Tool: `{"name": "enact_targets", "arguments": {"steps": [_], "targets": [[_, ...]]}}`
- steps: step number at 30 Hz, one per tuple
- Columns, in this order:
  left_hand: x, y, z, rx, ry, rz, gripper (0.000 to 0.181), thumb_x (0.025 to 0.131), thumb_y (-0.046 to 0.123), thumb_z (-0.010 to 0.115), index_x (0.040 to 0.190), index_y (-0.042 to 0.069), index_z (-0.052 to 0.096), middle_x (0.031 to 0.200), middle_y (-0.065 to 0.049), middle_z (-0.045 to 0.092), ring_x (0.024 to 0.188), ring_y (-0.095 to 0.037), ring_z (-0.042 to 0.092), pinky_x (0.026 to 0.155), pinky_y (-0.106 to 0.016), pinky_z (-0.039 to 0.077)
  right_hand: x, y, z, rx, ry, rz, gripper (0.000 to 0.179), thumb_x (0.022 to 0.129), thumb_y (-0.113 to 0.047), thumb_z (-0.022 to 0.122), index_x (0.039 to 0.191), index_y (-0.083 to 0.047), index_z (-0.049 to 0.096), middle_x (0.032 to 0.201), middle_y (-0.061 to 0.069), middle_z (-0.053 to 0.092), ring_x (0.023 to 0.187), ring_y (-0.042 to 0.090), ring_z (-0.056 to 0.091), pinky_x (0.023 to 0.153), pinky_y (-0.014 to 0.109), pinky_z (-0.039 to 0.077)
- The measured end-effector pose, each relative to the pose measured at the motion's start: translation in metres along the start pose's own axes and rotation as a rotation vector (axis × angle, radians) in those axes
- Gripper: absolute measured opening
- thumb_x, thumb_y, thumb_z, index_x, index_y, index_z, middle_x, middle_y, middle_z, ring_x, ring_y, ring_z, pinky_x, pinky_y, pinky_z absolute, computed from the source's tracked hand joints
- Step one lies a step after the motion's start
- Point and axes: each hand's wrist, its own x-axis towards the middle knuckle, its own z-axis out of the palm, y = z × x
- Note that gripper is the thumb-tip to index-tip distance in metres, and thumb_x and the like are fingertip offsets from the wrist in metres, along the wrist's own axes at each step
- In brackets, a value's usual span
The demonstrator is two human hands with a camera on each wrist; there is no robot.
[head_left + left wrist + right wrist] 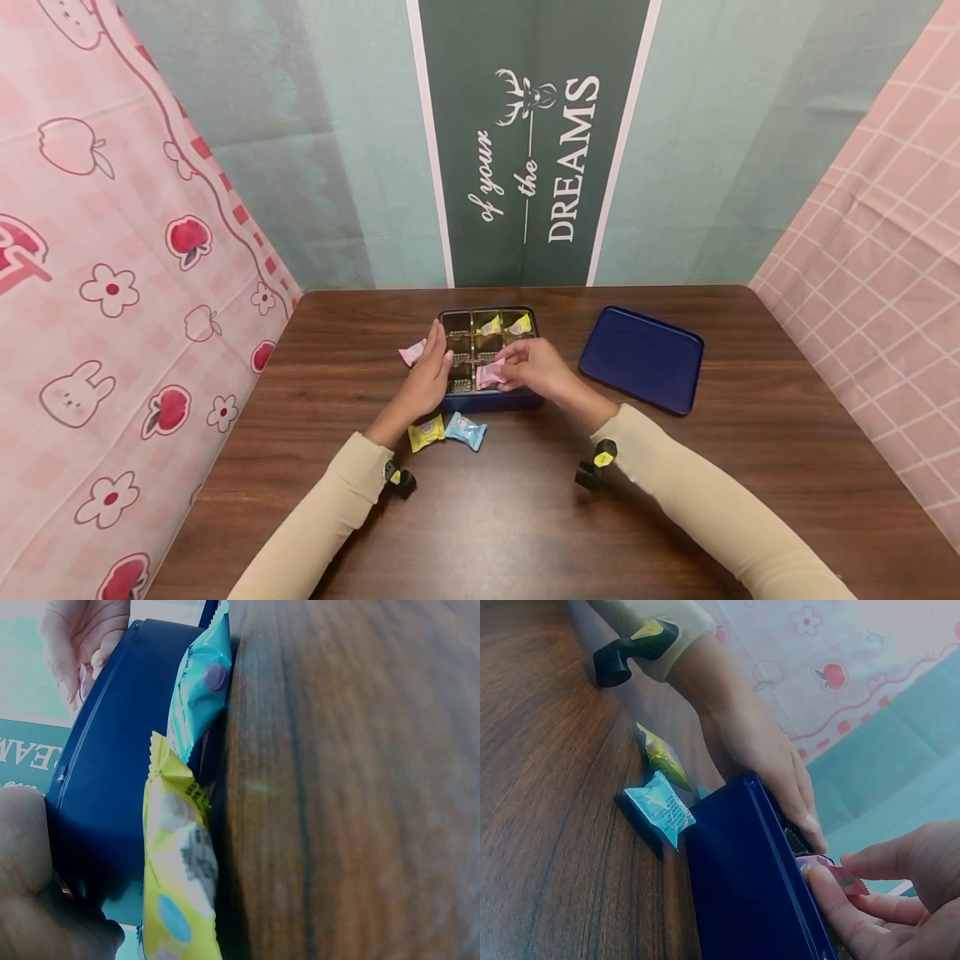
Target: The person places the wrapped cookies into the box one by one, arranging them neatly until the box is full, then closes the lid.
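Observation:
A dark blue box (491,403) with a divided inner tray stands on the table. My left hand (429,375) rests along its left side, fingers straight. Over the front middle compartment my right hand (536,367) pinches a pink wrapped candy (490,374); the right wrist view shows that candy (851,883) between thumb and fingers at the box's edge. Two yellow wrapped candies (489,327) sit in the back middle and back right compartments. In front of the box lie a yellow candy (427,433) and a blue candy (466,431). Another pink candy (412,353) lies left of the box, partly behind my left hand.
A dark blue lid (641,358) lies on the wooden table (495,517) to the right of the box. Printed cloths hang behind the table and along both sides. Each wrist wears a small black camera (588,475).

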Motion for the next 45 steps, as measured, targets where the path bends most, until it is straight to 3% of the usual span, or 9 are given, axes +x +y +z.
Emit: {"name": "enact_targets", "arguments": {"steps": [10,35,45], "targets": [[0.0004,0.0008,0.0003,0.0,0.005,0.0,0.06,0.112,0.019,0.035,0.159,-0.007,0.009,0.169,-0.02,0.001,0.153,-0.039,0.015,0.12,-0.054,0.021,-0.0001,-0.0012,0.0017,-0.015,0.007,0.017,0.021,0.092,0.003,0.07,0.11,0.012,0.069,0.089,0.02,0.07,0.068,0.023,0.073,0.067,0.036,0.061],[0.0007,0.0016,0.0005,0.016,0.0,-0.01,0.059,0.112,0.02,0.033,0.159,-0.006,0.009,0.169,-0.019,0.001,0.153,-0.037,0.015,0.121,-0.052,0.02,0.0027,0.0007,0.0032,-0.026,0.0,-0.031,0.017,0.09,0.005,0.069,0.106,0.013,0.069,0.086,0.02,0.073,0.064,0.022,0.072,0.063,0.036,0.061],[0.001,0.0019,-0.0002,0.02,-0.002,-0.009,0.059,0.112,0.019,0.035,0.159,-0.006,0.01,0.169,-0.02,0.001,0.153,-0.037,0.015,0.121,-0.053,0.021,0.0021,-0.0013,0.0027,-0.054,0.013,-0.007,0.017,0.09,0.004,0.07,0.105,0.011,0.07,0.085,0.018,0.073,0.064,0.022,0.072,0.063,0.036,0.061]]}}
